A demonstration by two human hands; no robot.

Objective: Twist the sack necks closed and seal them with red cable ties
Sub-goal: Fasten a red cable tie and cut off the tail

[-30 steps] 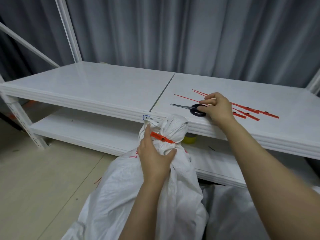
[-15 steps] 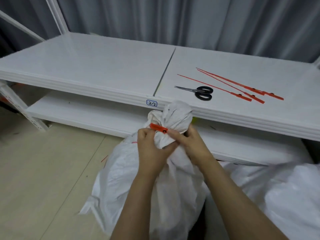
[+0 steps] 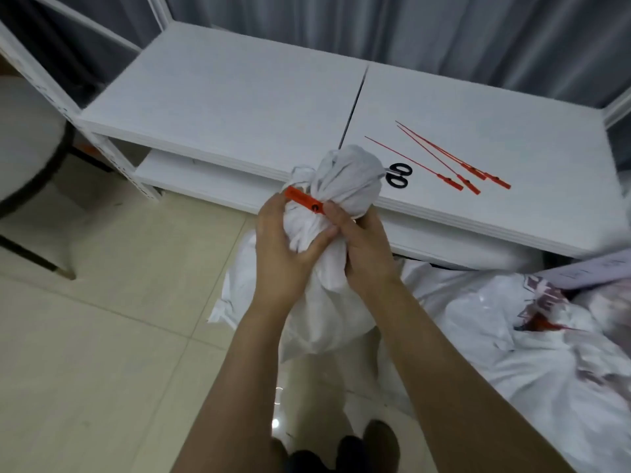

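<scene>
Tiled floor [image 3: 85, 353] lies open toward 9 o'clock. Both the left hand [image 3: 278, 254] and right hand [image 3: 365, 254] clench the sack [image 3: 327, 312] neck just below its red tie [image 3: 304, 201], near the shelf [image 3: 239, 107] edge at 12; spare ties [image 3: 444, 158] lie beyond at 1.

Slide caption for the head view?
Left hand and right hand grip the white sack at its red cable tie; spare ties and scissors on shelf.

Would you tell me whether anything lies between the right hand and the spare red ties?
Only the black scissors, flat on the shelf between the right hand and the spare red ties; reaching over them looks free.
</scene>
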